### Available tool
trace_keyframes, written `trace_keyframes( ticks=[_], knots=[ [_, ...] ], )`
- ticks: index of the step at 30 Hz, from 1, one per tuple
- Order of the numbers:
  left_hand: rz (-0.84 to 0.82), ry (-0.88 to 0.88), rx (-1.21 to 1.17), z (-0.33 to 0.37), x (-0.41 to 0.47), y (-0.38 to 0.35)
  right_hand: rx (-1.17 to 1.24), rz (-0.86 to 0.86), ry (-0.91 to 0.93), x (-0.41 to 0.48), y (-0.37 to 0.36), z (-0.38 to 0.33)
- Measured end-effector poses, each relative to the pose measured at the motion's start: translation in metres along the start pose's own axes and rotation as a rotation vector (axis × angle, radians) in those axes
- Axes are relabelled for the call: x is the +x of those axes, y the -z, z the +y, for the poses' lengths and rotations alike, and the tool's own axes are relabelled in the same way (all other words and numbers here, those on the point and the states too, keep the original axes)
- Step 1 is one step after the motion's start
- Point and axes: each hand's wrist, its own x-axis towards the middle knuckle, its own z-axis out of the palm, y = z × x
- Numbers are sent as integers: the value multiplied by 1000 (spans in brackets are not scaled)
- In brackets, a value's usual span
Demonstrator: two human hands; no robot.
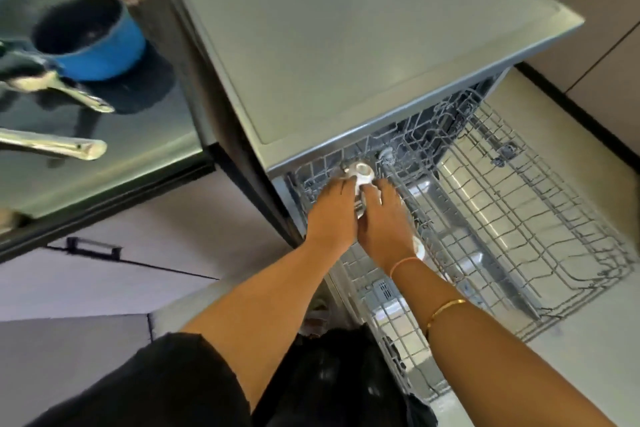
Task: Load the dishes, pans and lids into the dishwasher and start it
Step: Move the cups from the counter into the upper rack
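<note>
As left hand (330,210) and right hand (380,220) clasp it, a round cup (363,173) gleams.

I am in a home kitchen; a dishwasher (346,45) stands open before me, its wire rack (519,218) drawn out over a pale floor (571,374); just to its left a glossy dark cooktop (138,135) carries a blue saucepan (104,45) and two metal pan handles (62,147); below it runs a pale cabinet front (104,288) with a dark bar handle (93,248); plain cupboard doors (595,28) stand at right.
</note>
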Motion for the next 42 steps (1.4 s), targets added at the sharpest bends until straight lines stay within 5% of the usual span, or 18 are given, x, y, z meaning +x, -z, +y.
trace_keyframes(
  ticks=[11,20,32,42],
  knots=[
    [411,89,-188,-22,-84,95,122,199,402,-13,56,-102],
    [707,209,-243,-122,-104,191,112,239,596,18,38,-232],
    [924,387,-178,-319,-119,332,193,240,701,88,-35,-430],
    [912,664,-213,-388,-86,365,261,311,674,163,-35,-486]
  ],
)
